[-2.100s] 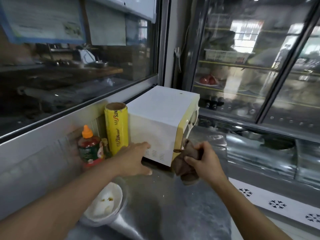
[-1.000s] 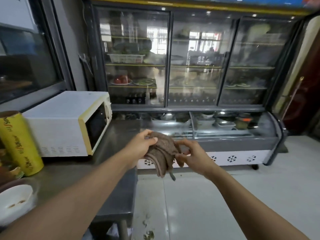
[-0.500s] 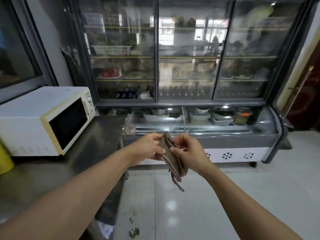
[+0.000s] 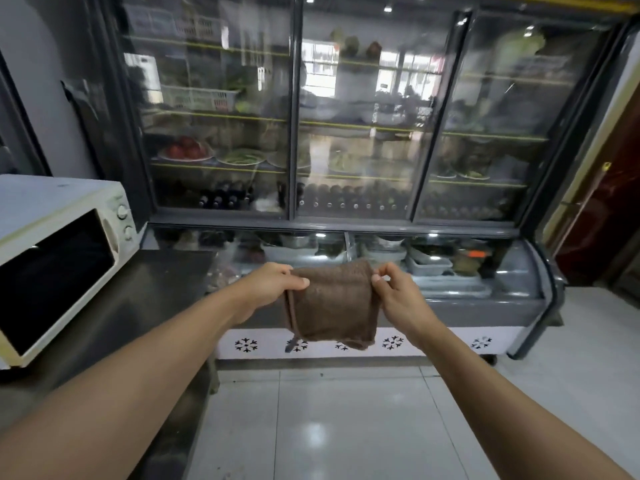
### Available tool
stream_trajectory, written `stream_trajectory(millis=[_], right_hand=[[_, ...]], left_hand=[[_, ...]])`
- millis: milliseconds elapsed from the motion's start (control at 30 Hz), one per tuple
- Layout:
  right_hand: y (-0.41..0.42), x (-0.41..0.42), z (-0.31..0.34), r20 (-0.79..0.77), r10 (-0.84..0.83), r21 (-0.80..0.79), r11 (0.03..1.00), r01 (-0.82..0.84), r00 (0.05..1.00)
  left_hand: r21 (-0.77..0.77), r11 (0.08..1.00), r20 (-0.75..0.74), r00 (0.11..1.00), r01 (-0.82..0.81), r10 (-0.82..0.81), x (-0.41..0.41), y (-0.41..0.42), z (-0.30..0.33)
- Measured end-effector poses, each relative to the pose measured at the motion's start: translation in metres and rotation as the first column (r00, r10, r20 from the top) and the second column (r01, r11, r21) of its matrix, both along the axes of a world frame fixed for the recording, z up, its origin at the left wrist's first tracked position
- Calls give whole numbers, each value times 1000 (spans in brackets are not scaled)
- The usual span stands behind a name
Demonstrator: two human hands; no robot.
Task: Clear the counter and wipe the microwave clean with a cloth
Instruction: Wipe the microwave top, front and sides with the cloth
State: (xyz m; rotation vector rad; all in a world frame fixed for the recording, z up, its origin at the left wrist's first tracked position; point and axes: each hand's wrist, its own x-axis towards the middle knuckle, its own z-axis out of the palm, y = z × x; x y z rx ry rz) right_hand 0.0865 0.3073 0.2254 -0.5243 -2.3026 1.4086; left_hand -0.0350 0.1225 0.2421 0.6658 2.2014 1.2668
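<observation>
The cloth (image 4: 332,303) hangs flat in the air over the floor (image 4: 346,427), right of the bench (image 4: 145,306). Its top edge runs left to right. The left hand (image 4: 273,285) and right hand (image 4: 398,292) each pinch a top corner. Half a second ago it was bunched up; now it is spread wide. The microwave (image 4: 59,258) sits on the bench.

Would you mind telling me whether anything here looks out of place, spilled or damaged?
Nothing stands out. The microwave sits square on the counter with its door shut, and the left hand and right hand pinch the top corners of the cloth, which hangs flat between them over the floor.
</observation>
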Motion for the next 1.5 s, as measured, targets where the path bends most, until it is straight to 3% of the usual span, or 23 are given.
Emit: stream_trajectory(millis=[133, 300, 400, 467, 567, 700, 767, 867, 900, 1033, 1133, 1333, 1500], right_hand=[[31, -42, 8, -29, -53, 10, 999, 53, 998], [58, -84, 13, -56, -41, -249, 968, 26, 998], [80, -108, 15, -49, 101, -434, 894, -113, 994], [100, -127, 13, -41, 251, -476, 846, -239, 967], [129, -161, 5, 101, 399, -352, 871, -342, 911], [162, -213, -5, 265, 382, -8, 919, -394, 885], [182, -241, -13, 295, 391, 153, 881, -447, 872], [207, -279, -25, 343, 442, 316, 777, -545, 829], [214, -291, -28, 348, 472, 302, 762, -573, 810], [222, -330, -51, 289, 635, 4, 748, -664, 717], [208, -358, -80, 247, 675, -10, 719, -695, 695], [168, -413, -122, 256, 701, -214, 713, -668, 666], [138, -466, -152, 332, 786, -434, 618, -655, 522]], left_hand=[[152, 987, 152, 988, -56, 32, -38, 34, 1], [208, 957, 362, 925, -201, 115, -68, 66, 3], [223, 944, 409, 902, -244, 137, -91, 81, 3], [286, 919, 438, 890, -270, 125, -108, 92, 0], [231, 950, 318, 939, -212, 132, -131, 111, -10], [-29, 963, -69, 962, -267, 265, -153, 150, -22], [-155, 922, -213, 924, -354, 318, -165, 167, -29], [-182, 866, -207, 879, -466, 430, -182, 184, -39], [-173, 857, -175, 871, -486, 459, -187, 186, -43], [-134, 815, -14, 824, -564, 567, -200, 191, -59], [-135, 732, 59, 732, -668, 679, -212, 184, -79], [-113, 624, 298, 573, -773, 764, -237, 151, -125], [-94, 521, 401, 447, -849, 800, -274, 120, -170]])
